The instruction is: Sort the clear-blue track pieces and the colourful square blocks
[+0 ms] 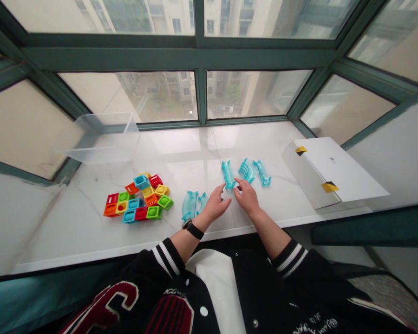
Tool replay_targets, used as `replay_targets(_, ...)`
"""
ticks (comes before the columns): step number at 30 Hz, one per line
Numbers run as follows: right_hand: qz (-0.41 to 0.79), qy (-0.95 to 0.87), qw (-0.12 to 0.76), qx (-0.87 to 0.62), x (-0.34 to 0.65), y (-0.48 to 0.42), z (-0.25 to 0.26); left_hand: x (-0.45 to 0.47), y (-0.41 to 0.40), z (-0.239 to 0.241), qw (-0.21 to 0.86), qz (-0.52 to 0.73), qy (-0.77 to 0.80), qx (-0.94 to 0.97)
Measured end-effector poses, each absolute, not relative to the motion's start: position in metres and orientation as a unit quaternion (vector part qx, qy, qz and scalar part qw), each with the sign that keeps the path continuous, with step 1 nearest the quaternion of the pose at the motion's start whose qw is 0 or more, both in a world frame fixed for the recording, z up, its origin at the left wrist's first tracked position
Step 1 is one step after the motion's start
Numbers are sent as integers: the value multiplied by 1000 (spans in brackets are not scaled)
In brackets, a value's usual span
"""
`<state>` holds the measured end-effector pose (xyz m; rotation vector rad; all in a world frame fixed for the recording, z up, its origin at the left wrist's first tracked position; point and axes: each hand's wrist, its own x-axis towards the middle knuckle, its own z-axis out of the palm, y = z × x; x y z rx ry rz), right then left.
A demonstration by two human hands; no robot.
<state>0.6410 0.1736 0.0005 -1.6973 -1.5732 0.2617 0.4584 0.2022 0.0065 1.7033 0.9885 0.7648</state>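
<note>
My left hand (216,204) and my right hand (246,197) meet at the near end of a straight translucent blue track piece (227,173) lying on the white marble sill (90,222). Both hands pinch that end with their fingertips. Right of it lie a curved blue track piece (247,170) and another straight one (262,172). Left of my left hand sit two curved blue track pieces (192,204). Farther left is a cluster of several coloured square blocks (139,199). A black watch is on my left wrist.
A clear plastic tub (102,137) stands at the back left by the window. A white cardboard box (330,174) with yellow-black tape lies at the right end of the sill. Green-framed windows close off the back.
</note>
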Motion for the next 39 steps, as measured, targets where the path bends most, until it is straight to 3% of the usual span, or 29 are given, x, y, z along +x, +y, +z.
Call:
replay_targets(6, 128, -610, 453, -638, 636, 148, -2, 396, 196, 36, 367, 349, 409, 759)
replay_targets(14, 214, -676, 408, -574, 608, 130, -17, 292, 166, 21, 212, 380, 480, 762)
replay_targets(23, 203, -738, 376, -522, 564, 129, -27, 282, 142, -18, 208, 349, 478, 779)
replay_targets(39, 148, -795, 302, -505, 562, 126, -28, 287, 141, -24, 181, 289, 476, 811)
